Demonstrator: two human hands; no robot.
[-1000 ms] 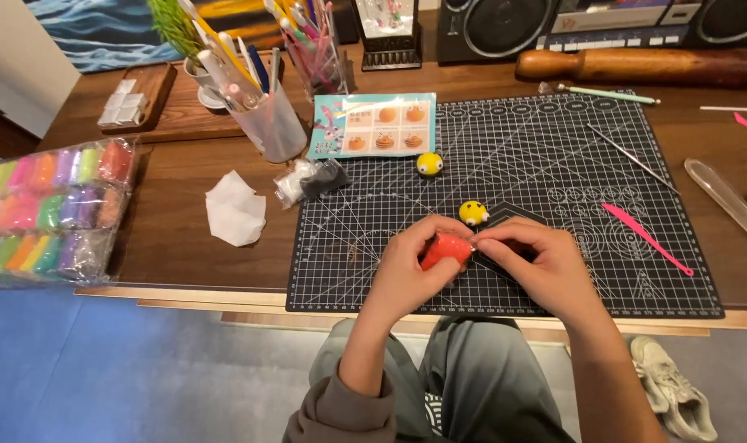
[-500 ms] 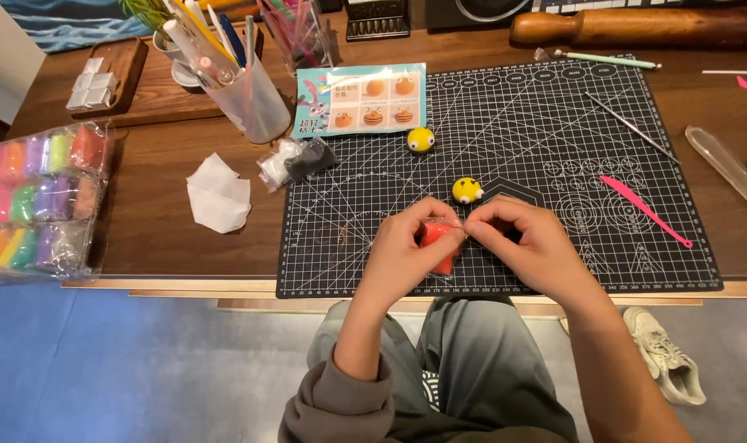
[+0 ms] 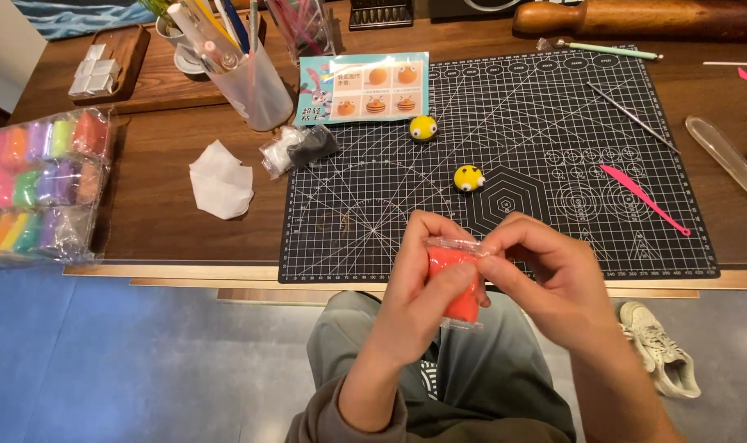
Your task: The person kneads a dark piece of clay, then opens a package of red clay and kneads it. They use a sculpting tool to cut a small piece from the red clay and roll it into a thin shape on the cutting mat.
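Observation:
My left hand (image 3: 419,308) holds a small clear packet of red clay (image 3: 454,283) upright over the near edge of the black cutting mat (image 3: 546,148). My right hand (image 3: 546,275) pinches the packet's top right corner. Both hands are closed on the packet, just in front of my lap. Two small yellow clay balls with eyes lie on the mat beyond the hands, one (image 3: 469,178) near and one (image 3: 423,127) farther back.
A bag of many-coloured clay packets (image 3: 37,184) lies at the left. A white paper scrap (image 3: 220,180), black and white clay packets (image 3: 300,149), an instruction card (image 3: 365,88), a tool cup (image 3: 255,78), a pink modelling tool (image 3: 644,198) and a wooden rolling pin (image 3: 636,16) sit around the mat.
Both hands have drawn back from the mat toward my lap. The red packet has turned from lying flat to upright, and my right fingers have shifted to its top corner.

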